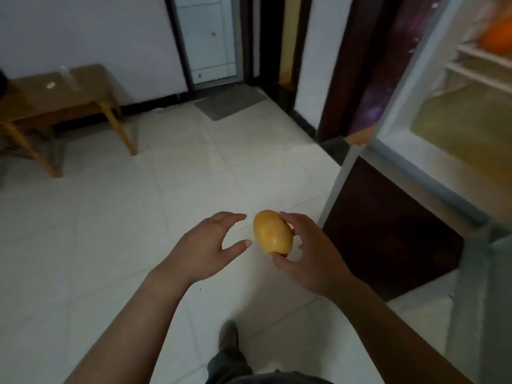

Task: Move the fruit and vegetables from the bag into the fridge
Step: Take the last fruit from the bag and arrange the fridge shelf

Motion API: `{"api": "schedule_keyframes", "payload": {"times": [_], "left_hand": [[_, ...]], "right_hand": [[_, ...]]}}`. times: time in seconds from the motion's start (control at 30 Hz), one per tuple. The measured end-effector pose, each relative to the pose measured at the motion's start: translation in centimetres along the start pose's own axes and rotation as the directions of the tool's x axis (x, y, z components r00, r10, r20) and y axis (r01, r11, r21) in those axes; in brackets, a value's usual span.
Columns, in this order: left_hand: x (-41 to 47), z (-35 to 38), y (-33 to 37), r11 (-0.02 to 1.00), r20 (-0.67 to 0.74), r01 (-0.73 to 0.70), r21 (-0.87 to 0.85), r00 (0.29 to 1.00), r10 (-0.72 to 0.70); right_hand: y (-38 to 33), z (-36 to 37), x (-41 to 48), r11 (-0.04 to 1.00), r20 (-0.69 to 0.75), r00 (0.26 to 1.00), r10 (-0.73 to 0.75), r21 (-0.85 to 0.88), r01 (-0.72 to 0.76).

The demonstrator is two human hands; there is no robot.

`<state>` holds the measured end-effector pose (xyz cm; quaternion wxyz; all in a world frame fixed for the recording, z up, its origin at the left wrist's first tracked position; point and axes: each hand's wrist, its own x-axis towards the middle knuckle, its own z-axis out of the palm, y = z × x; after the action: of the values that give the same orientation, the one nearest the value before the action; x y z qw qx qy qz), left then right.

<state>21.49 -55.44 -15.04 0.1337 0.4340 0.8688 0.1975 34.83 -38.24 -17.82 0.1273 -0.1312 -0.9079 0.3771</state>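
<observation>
Two bare hands reach forward over a pale tiled floor (110,217), seen from above by the person they belong to. Far left of the yellow fruit and well beyond it, a low wooden table (63,90) stands against a white wall. Just left of the fruit, the left hand (210,245) is open and holds nothing; its fingers and thumb are spread in a loose curve towards the fruit, near it but not touching. The yellow fruit (273,231) itself is a smooth, egg-shaped piece, probably a mango, held in the air at about waist height. The right hand (307,253) grips it, fingers curled over the far end and the thumb under the near end. Below the fruit, one shoe (228,333) shows on the floor. Right of the fruit and higher up, the fridge (476,76) stands open, blurred, with white shelves and a round orange fruit (498,37) already on one. No bag is in view. The yellow fruit looks light enough for one hand, with a firm, glossy skin that may be slippery and flesh that could bruise; a cupped hold around its broad middle would probably be safer than the end-to-end pinch.
</observation>
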Motion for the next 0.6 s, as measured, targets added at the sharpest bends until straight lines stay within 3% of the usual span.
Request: {"api": "schedule_keyframes", "payload": {"times": [0.1,0.23,0.4,0.6], "left_hand": [[7.8,-2.6,-0.1,0.984,0.077,-0.166,0.067,0.984,0.161],[18.3,-4.6,2.0,0.906,0.136,-0.401,0.131,0.913,0.385],[27.8,-3.7,10.5,0.755,0.190,-0.651,0.079,0.753,0.630],[36.7,-1.3,21.7,0.582,0.135,-0.814,0.000,0.576,0.806]], "right_hand": [[0.7,-2.0,3.9,0.993,-0.139,0.983,0.120,0.011,-0.119],[2.5,-6.5,6.9,0.971,-0.331,0.919,0.215,-0.030,-0.238],[5.5,-13.5,7.0,0.925,-0.532,0.807,0.256,-0.107,-0.364],[11.7,-22.5,7.1,0.866,-0.722,0.633,0.279,-0.095,-0.491]]}}
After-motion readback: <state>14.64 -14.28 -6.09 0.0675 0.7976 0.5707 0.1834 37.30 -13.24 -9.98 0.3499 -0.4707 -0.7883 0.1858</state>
